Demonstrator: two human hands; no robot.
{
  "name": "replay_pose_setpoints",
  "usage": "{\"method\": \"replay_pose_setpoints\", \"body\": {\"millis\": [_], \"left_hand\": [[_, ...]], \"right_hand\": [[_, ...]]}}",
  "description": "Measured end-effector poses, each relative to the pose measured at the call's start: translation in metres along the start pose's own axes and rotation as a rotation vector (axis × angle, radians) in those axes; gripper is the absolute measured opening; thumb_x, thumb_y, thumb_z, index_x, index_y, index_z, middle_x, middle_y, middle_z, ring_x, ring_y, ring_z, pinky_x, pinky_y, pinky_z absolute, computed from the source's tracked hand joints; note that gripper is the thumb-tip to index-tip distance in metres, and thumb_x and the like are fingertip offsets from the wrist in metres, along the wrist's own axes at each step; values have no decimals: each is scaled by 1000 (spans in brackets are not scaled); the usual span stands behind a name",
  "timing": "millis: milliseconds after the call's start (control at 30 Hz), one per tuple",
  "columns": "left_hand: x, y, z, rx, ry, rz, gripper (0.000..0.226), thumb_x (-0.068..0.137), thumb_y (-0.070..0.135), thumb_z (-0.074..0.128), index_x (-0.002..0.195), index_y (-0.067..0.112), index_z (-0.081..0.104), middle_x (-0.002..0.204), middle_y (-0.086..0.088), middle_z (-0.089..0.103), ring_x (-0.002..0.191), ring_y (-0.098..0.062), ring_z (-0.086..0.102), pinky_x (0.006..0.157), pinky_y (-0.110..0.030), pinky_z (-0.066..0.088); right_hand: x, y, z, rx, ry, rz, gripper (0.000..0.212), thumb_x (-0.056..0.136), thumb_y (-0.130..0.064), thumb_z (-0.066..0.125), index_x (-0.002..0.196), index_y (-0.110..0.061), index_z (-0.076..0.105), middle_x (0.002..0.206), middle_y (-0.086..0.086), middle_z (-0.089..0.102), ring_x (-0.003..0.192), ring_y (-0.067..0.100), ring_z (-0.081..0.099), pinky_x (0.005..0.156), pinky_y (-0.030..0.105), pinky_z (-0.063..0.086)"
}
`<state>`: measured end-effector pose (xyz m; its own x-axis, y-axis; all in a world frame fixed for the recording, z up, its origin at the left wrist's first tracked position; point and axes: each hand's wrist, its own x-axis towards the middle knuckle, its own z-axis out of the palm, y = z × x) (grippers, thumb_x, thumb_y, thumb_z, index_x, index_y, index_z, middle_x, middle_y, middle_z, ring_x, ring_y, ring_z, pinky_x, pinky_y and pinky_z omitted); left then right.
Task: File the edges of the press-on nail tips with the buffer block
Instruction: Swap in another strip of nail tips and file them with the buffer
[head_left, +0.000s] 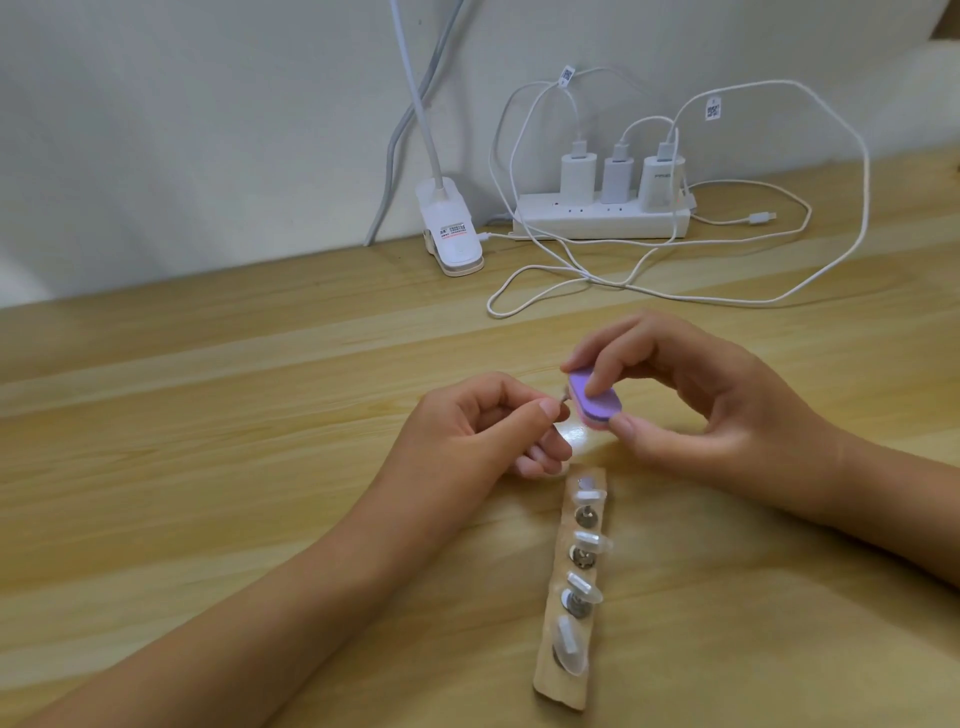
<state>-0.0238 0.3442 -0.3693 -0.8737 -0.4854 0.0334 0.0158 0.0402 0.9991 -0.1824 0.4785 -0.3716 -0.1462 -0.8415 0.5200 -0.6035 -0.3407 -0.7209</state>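
Head view, the only one on my feed.

The left hand (483, 426) is curled, thumb and forefinger pinching a small grey nail tip (562, 399). The piece is largely hidden by the fingertips, so I cannot make out its shape.

The right hand (701, 410) holds the buffer block (605, 409) in the air above the surface, forefinger on top and thumb at its near end. The block is a rounded oblong, matte purple on the upper face with a pink layer beneath. Its left end meets the pinched tip; I cannot tell whether the two are actually touching.

Just below the hands, a narrow tan strip (550, 686) lies flat, running towards me. It carries round metal discs (586, 517) in a row, and four glossy, translucent nail tips (589, 541) on it.

The surface (208, 415) is pale wood with long streaked grain, smooth in finish.

At the back, against a plain white wall:
- a white plastic power strip (597, 222) with three white chargers (576, 174) plugged in;
- thin white cables (571, 270) looping loosely over the wood;
- a white clip lamp base (452, 234) to the left of the power strip, its bendy neck rising out of view.
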Motion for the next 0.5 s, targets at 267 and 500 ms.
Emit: {"method": "replay_pose_setpoints", "body": {"millis": [267,500], "left_hand": [[1,1,-1,-24,20,-6,11,92,10,61,88,2,68,65,-2,69,57,-8,62,58,-15,51],[0,3,-1,-11,26,-17,5,79,7,67,82,7,63,63,-2,68,53,-7,57,57,-15,49]], "right_hand": [[2,3,-1,-39,53,-2,20,82,-18,70,99,-12,61,109,7,61,108,23,62,95,33,51],[2,1,0,-272,24,-135,20,84,-20,74,95,-8,64,109,6,58,105,18,59,94,24,43]]}}
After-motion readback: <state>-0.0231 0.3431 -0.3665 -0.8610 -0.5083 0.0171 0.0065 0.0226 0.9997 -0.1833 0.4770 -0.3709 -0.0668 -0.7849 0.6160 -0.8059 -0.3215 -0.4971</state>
